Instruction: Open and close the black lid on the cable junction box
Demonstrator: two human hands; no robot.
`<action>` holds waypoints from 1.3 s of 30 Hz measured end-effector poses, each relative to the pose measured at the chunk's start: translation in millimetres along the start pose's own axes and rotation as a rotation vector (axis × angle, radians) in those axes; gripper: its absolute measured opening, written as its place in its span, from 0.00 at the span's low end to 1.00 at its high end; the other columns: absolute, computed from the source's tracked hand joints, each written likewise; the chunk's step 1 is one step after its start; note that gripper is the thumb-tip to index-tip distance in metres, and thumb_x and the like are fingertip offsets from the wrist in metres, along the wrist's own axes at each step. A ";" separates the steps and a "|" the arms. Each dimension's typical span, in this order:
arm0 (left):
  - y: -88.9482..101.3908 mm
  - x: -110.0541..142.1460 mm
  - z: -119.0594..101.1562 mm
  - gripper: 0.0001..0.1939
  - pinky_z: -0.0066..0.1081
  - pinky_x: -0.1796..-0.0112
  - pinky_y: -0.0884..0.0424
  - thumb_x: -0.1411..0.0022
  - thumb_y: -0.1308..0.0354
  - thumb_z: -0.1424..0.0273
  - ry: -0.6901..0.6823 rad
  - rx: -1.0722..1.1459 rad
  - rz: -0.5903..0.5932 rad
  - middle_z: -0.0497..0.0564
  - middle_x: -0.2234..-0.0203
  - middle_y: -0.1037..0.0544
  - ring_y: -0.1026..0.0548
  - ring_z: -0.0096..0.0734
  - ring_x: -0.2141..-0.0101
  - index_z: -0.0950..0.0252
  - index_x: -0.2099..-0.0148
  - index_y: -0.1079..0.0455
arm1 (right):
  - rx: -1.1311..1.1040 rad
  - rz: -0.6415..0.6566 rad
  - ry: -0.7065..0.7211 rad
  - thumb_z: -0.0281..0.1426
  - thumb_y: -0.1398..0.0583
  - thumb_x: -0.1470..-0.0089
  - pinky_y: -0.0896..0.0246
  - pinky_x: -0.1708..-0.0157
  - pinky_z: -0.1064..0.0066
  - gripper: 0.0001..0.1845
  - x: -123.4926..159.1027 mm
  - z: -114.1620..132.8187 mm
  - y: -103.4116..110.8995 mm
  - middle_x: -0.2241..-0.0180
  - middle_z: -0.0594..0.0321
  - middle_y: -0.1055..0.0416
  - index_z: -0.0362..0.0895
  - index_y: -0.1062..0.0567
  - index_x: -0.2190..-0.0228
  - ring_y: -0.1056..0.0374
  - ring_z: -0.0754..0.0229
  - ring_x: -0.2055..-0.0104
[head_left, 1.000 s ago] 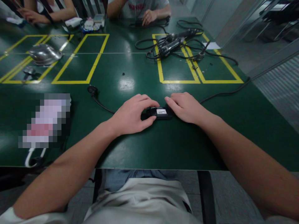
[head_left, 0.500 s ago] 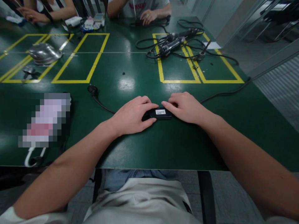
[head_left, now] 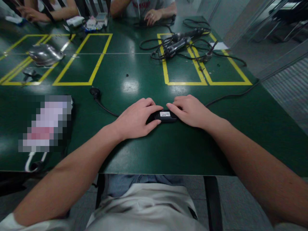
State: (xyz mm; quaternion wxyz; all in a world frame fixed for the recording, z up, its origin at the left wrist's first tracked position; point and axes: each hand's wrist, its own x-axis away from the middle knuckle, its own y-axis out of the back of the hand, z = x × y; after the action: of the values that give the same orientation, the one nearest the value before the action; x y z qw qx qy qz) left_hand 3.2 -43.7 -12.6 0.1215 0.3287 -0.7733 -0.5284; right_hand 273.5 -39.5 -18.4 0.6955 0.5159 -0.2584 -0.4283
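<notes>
A small black device with a white label (head_left: 166,115) lies on the green table (head_left: 154,150) in front of me. My left hand (head_left: 136,118) curls around its left end, fingers and thumb pinching it. From the right, my right hand (head_left: 191,110) covers the other end, fingers bent and pressed on the device. A black cable (head_left: 103,106) with a round plug runs from under my left hand toward the left.
Yellow taped rectangles (head_left: 81,61) mark the table. A tangle of black cables and tools (head_left: 179,45) lies at the far right. A shiny metal piece (head_left: 44,54) sits far left. Other people's hands (head_left: 151,16) rest at the far edge. A blurred patch (head_left: 47,123) covers something at my left.
My two hands have drawn slightly closer together over the device, so less of it shows between them. Nothing else on the table has moved.
</notes>
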 end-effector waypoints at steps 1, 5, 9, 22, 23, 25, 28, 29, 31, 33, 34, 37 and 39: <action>-0.3 0.0 0.6 0.24 0.51 0.40 0.23 0.22 0.40 0.59 0.000 -0.001 -0.002 0.61 0.45 0.19 0.21 0.52 0.46 0.64 0.31 0.22 | -0.004 -0.001 0.005 0.44 0.48 0.20 0.46 0.60 0.59 0.31 0.0 -0.4 -0.4 0.71 0.57 0.27 0.46 0.21 0.74 0.36 0.55 0.70; -1.0 0.1 1.7 0.24 0.52 0.40 0.23 0.22 0.40 0.59 0.009 0.001 -0.013 0.61 0.46 0.19 0.21 0.52 0.47 0.64 0.31 0.22 | -0.013 -0.012 0.018 0.44 0.49 0.20 0.47 0.60 0.58 0.31 0.3 -1.6 -1.1 0.71 0.57 0.27 0.46 0.21 0.73 0.36 0.55 0.70; -1.1 0.1 1.2 0.25 0.52 0.41 0.22 0.22 0.40 0.58 0.008 0.010 -0.023 0.60 0.46 0.19 0.20 0.52 0.47 0.63 0.31 0.21 | -0.028 -0.009 0.018 0.43 0.49 0.21 0.48 0.61 0.59 0.30 0.6 -1.0 -0.1 0.71 0.58 0.28 0.46 0.23 0.74 0.38 0.56 0.70; -0.5 0.7 0.7 0.25 0.51 0.39 0.23 0.22 0.38 0.60 -0.008 0.020 0.009 0.61 0.44 0.20 0.21 0.51 0.45 0.64 0.30 0.22 | -0.071 0.008 0.012 0.42 0.47 0.25 0.46 0.60 0.59 0.25 1.5 2.9 3.4 0.72 0.60 0.30 0.48 0.31 0.76 0.37 0.57 0.70; -0.5 0.8 1.0 0.25 0.51 0.39 0.23 0.22 0.38 0.60 -0.005 0.020 0.010 0.61 0.44 0.20 0.21 0.52 0.45 0.64 0.30 0.22 | -0.076 0.012 0.013 0.42 0.47 0.25 0.46 0.60 0.59 0.25 1.6 3.0 3.8 0.72 0.60 0.30 0.48 0.31 0.75 0.37 0.57 0.70; -0.1 0.8 1.1 0.24 0.52 0.39 0.23 0.23 0.37 0.60 -0.003 0.025 0.009 0.61 0.44 0.20 0.21 0.52 0.45 0.63 0.31 0.22 | -0.085 0.016 0.016 0.42 0.46 0.25 0.46 0.60 0.59 0.25 1.7 3.1 4.4 0.71 0.59 0.30 0.48 0.31 0.75 0.37 0.56 0.70; 1.6 0.5 0.1 0.23 0.51 0.39 0.23 0.23 0.38 0.60 -0.003 0.060 -0.018 0.60 0.46 0.20 0.20 0.52 0.45 0.64 0.33 0.21 | -0.101 0.002 -0.001 0.41 0.48 0.24 0.46 0.60 0.59 0.25 1.8 2.7 4.1 0.71 0.59 0.30 0.49 0.33 0.75 0.38 0.56 0.70; 2.5 0.3 -0.5 0.23 0.51 0.39 0.23 0.23 0.39 0.59 -0.001 0.079 -0.038 0.60 0.46 0.20 0.20 0.51 0.46 0.65 0.34 0.21 | -0.111 -0.008 -0.014 0.41 0.49 0.24 0.46 0.60 0.59 0.25 1.9 2.3 3.8 0.71 0.59 0.30 0.49 0.33 0.74 0.38 0.56 0.70; 4.4 0.0 -1.5 0.23 0.50 0.40 0.22 0.23 0.40 0.59 0.009 0.115 -0.080 0.60 0.46 0.20 0.20 0.50 0.47 0.65 0.35 0.21 | -0.137 -0.029 -0.038 0.41 0.50 0.23 0.46 0.59 0.59 0.25 1.9 1.6 3.2 0.71 0.59 0.30 0.50 0.35 0.74 0.38 0.55 0.69; 5.8 0.0 -1.8 0.23 0.50 0.41 0.21 0.25 0.40 0.59 0.016 0.128 -0.103 0.60 0.46 0.20 0.20 0.50 0.47 0.66 0.36 0.21 | -0.160 -0.035 -0.049 0.42 0.51 0.22 0.45 0.59 0.59 0.25 2.1 1.2 2.8 0.71 0.59 0.30 0.50 0.35 0.73 0.37 0.55 0.69; 6.1 0.1 -1.5 0.23 0.50 0.41 0.21 0.26 0.39 0.59 0.017 0.120 -0.096 0.60 0.46 0.20 0.20 0.51 0.47 0.65 0.37 0.21 | -0.166 -0.033 -0.049 0.42 0.52 0.22 0.45 0.58 0.58 0.26 2.1 1.3 2.8 0.71 0.59 0.30 0.50 0.35 0.73 0.36 0.54 0.68; 5.4 0.6 0.0 0.22 0.52 0.40 0.22 0.28 0.37 0.60 0.016 0.079 -0.026 0.60 0.48 0.19 0.20 0.53 0.47 0.65 0.38 0.20 | -0.154 -0.031 -0.050 0.42 0.52 0.21 0.45 0.58 0.58 0.27 2.3 2.3 2.8 0.72 0.59 0.30 0.50 0.33 0.74 0.35 0.54 0.68; 4.2 0.8 0.9 0.22 0.53 0.40 0.23 0.28 0.36 0.60 0.017 0.055 0.000 0.60 0.48 0.20 0.21 0.53 0.47 0.65 0.38 0.20 | -0.128 -0.027 -0.038 0.42 0.50 0.22 0.46 0.59 0.59 0.27 2.0 2.6 2.4 0.72 0.60 0.31 0.50 0.34 0.75 0.36 0.55 0.69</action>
State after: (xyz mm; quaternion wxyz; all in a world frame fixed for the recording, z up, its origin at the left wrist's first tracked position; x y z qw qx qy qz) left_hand 0.5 -42.6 -9.3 0.1189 0.3365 -0.7865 -0.5041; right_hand 273.2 -42.2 -15.5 0.7163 0.4656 -0.2367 -0.4627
